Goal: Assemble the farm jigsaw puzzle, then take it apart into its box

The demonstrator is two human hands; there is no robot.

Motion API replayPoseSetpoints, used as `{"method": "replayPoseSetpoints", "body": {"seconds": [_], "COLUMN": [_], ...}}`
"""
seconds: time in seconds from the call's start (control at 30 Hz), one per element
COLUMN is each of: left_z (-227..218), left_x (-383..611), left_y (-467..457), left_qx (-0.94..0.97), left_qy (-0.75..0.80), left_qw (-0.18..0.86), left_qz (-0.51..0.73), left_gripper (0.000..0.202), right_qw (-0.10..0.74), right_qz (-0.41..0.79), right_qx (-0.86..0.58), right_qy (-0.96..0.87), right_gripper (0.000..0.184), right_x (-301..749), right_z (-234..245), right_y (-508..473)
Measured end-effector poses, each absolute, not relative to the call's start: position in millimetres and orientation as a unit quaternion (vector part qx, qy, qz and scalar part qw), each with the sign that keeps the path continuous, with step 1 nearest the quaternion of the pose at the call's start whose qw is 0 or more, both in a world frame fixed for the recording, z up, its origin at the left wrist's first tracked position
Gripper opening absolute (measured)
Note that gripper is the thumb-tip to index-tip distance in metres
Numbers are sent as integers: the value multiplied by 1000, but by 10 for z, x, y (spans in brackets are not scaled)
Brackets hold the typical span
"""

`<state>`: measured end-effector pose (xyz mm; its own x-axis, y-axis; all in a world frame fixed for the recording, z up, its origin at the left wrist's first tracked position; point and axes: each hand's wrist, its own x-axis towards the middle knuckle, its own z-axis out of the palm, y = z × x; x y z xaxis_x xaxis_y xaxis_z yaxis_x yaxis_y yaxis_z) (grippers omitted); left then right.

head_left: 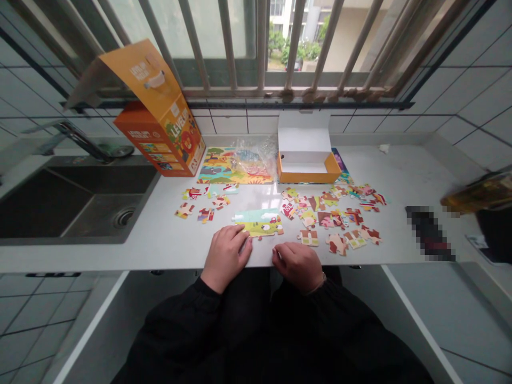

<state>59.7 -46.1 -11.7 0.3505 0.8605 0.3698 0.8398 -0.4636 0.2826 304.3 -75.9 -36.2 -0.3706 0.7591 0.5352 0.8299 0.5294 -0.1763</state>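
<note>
My left hand rests its fingertips on the lower left corner of a partly joined jigsaw section, which shows a farm scene with sheep on green and yellow ground. My right hand lies just right of it, near the counter's front edge, with its fingers curled. Something small may be between those fingers, but I cannot tell. Loose jigsaw pieces are spread over the white countertop to the right, and a smaller group of jigsaw pieces lies to the left.
A steel sink with a tap lies to the left. Behind the pieces stand an orange puzzle box, a colourful picture sheet, crumpled clear plastic and an open orange-and-white carton. A barred window runs behind the counter.
</note>
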Motion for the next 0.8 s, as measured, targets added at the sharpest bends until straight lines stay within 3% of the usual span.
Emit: {"method": "replayPoseSetpoints", "body": {"seconds": [0.4,0.63,0.8], "left_z": [-35,170,194], "left_x": [362,33,-98], "left_y": [-307,427,462], "left_qx": [822,805,818], "left_qy": [507,565,563], "left_qw": [40,10,22], "left_qz": [255,182,115], "left_gripper": [24,31,27], "right_qw": [279,278,278], "right_qz": [-67,-61,-53], "right_qx": [-485,-491,-489], "right_qy": [-826,-823,-825], "right_gripper": [29,29,27], "right_x": [3011,3000,3001], "right_z": [-362,-367,-349], "right_y": [-758,-763,-775]}}
